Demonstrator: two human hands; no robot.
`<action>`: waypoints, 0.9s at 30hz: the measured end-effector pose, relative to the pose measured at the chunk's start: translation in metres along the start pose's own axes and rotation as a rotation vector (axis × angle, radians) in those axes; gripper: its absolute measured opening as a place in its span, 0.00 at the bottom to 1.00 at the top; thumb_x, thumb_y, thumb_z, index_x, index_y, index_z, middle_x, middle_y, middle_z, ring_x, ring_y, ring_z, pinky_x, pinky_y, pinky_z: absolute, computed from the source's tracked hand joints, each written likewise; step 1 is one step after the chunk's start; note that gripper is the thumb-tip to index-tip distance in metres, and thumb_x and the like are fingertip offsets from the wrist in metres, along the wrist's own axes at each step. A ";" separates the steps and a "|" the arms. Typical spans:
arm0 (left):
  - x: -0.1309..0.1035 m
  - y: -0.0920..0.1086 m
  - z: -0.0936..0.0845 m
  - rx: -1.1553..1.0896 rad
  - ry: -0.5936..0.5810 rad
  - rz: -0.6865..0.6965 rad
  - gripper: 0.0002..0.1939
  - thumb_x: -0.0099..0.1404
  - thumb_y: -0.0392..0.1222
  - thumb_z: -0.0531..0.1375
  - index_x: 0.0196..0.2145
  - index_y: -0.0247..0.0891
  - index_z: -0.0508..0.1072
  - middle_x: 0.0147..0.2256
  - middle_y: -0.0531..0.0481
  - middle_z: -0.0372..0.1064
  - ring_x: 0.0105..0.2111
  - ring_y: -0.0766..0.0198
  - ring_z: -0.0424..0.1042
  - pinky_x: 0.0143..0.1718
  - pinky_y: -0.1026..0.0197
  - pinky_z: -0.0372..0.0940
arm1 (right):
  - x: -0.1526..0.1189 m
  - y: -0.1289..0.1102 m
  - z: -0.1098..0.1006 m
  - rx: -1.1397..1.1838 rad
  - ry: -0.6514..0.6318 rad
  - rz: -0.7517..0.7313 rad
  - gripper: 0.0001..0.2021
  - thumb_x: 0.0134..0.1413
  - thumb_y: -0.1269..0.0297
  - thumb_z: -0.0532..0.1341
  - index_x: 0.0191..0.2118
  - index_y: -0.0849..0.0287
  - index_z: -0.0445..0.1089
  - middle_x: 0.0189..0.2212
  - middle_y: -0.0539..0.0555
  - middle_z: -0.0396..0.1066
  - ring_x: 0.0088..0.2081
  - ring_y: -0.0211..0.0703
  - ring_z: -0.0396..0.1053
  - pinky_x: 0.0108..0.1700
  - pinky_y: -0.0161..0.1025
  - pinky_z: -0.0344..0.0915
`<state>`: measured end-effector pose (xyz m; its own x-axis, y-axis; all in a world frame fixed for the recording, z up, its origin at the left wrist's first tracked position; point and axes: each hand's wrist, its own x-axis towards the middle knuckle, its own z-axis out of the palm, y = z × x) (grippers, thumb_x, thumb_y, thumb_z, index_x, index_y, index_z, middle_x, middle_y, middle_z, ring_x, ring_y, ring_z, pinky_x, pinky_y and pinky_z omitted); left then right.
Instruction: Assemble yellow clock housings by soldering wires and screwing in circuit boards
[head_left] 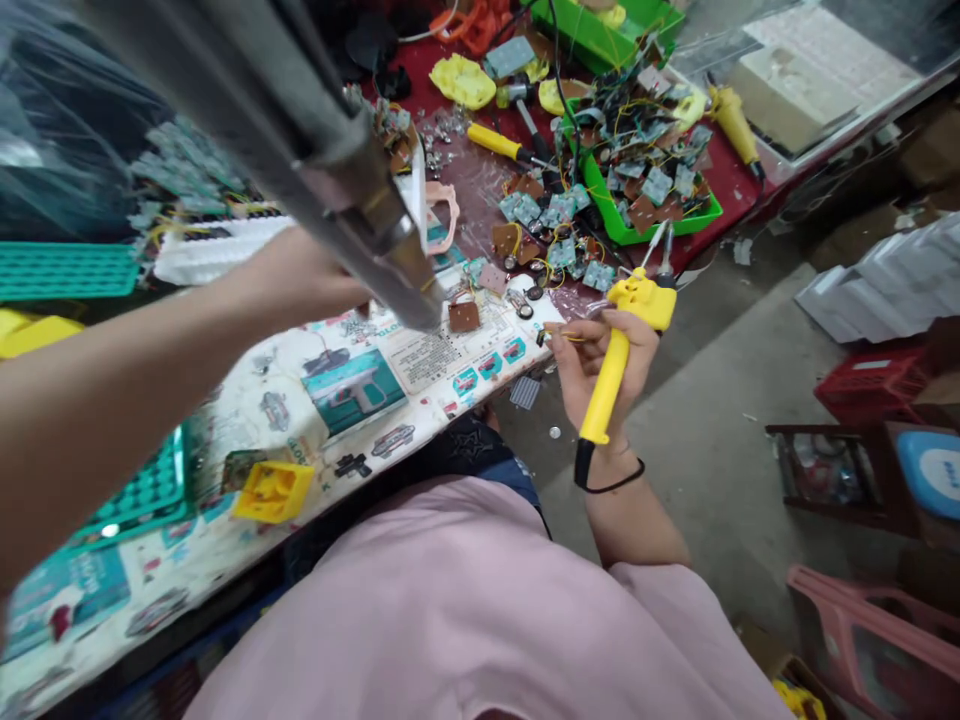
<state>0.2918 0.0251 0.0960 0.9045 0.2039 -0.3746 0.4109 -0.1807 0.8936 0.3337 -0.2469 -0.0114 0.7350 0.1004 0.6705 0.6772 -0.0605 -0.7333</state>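
My right hand (577, 385) clutches a yellow soldering gun (613, 375) and pinches a thin wire (571, 338); the left hand's (304, 268) grip I can't tell.

2 hands (600, 375) (311, 265), 2 lime bins (630, 235) (581, 35), 2 ylw sldr. guns (611, 375) (733, 125) (1 held).

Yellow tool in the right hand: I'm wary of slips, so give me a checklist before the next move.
1. Yellow tool held by right hand: ok.
2. Yellow wire held in right hand: ok.
3. Tool tip cool: cannot tell.
4. Left hand secure: cannot tell, partly hidden by the metal machine.
5. Brown board down: ok, on the printed sheet.
6. Circuit boards contained: not ok, many lie outside nearer green tray.
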 end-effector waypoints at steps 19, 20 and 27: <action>-0.100 -0.080 0.145 -1.163 -0.155 -0.428 0.09 0.67 0.39 0.61 0.28 0.36 0.72 0.25 0.54 0.67 0.27 0.69 0.65 0.36 0.64 0.60 | -0.072 -0.041 0.000 -0.046 -0.291 -0.506 0.34 0.49 0.78 0.69 0.59 0.50 0.60 0.36 0.51 0.78 0.43 0.52 0.81 0.40 0.52 0.83; -0.101 -0.080 0.146 -1.166 -0.137 -0.412 0.09 0.67 0.37 0.60 0.28 0.35 0.72 0.25 0.55 0.66 0.26 0.69 0.64 0.35 0.65 0.59 | -0.074 -0.042 -0.001 -0.060 -0.309 -0.494 0.31 0.50 0.76 0.69 0.57 0.50 0.60 0.36 0.51 0.78 0.43 0.52 0.81 0.41 0.52 0.83; -0.128 -0.084 0.100 -0.750 -0.159 -0.167 0.06 0.66 0.36 0.60 0.30 0.35 0.73 0.26 0.53 0.72 0.22 0.71 0.70 0.26 0.67 0.60 | -0.073 -0.053 -0.008 -0.014 -0.374 -0.450 0.28 0.47 0.65 0.74 0.51 0.49 0.61 0.39 0.55 0.81 0.43 0.56 0.81 0.47 0.59 0.80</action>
<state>0.1531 -0.0819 0.0440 0.8661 0.0204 -0.4994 0.4076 0.5496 0.7293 0.2444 -0.2590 -0.0201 0.3154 0.4630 0.8283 0.9222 0.0560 -0.3825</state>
